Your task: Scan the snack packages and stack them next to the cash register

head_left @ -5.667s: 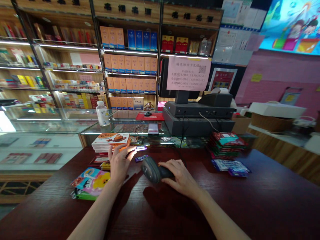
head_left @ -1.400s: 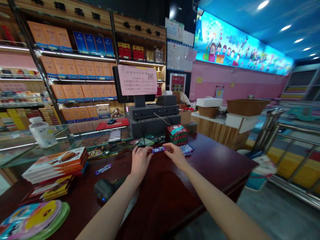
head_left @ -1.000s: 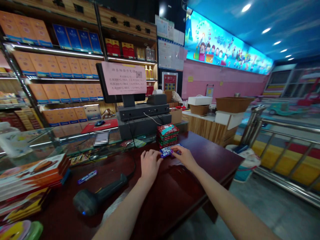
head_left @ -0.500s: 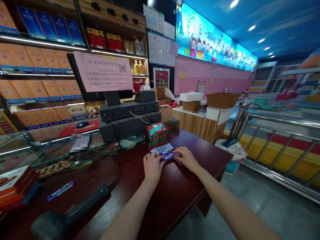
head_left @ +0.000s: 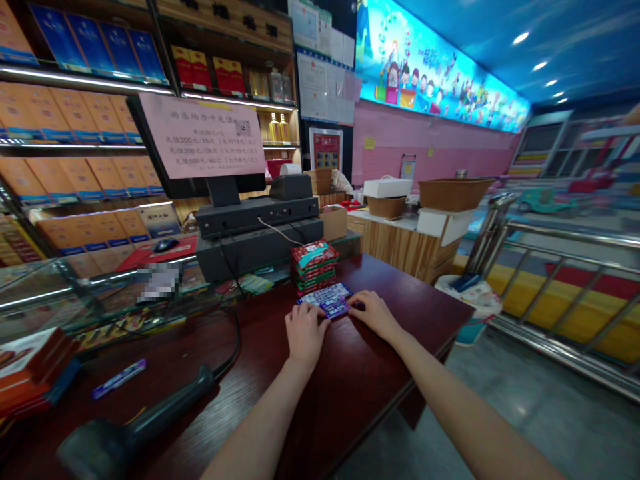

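Where 2 hands (head_left: 305, 333) rest, blue packets (head_left: 325, 300) between

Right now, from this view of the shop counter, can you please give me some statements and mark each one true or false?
1. The left hand and the right hand are both at the flat blue-and-purple packets on the dark red counter. True.
2. The right hand holds the handheld barcode scanner. False: it lies on the counter, apart from both hands.
3. A stack of red-and-green packets stands just behind the flat packets. True.
4. The computer mouse sits directly on the dark red counter. False: it sits on a red mat on the glass case.
5. One purple stick packet lies left of the hands. True.
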`<state>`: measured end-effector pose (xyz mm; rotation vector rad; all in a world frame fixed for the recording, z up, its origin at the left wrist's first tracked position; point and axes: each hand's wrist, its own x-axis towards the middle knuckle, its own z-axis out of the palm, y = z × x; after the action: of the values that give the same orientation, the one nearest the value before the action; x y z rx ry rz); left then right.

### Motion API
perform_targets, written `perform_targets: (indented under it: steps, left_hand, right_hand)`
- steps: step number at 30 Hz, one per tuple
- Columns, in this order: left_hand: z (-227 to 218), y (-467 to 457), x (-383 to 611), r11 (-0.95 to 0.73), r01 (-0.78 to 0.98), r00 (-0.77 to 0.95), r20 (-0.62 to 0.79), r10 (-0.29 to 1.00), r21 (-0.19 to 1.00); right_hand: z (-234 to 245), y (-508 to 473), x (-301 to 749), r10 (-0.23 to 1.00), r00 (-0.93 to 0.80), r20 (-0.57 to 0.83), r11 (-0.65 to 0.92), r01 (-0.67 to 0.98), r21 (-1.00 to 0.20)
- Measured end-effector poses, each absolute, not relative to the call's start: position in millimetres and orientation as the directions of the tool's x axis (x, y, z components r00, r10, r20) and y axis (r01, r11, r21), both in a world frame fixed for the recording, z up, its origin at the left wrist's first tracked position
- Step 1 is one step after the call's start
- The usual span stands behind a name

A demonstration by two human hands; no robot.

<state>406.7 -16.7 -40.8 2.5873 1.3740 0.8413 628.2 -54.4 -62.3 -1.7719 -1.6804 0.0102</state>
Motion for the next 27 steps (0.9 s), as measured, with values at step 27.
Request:
perform_targets:
  steps: [27]
  left_hand:
    - [-1, -19, 309, -0.575, 0.760, 0.391, 0.495, 0.776, 0.302]
  right_hand:
    - [-19, -52, 540, 0.871, 0.099, 0.481, 0.122, 0.905, -0.407]
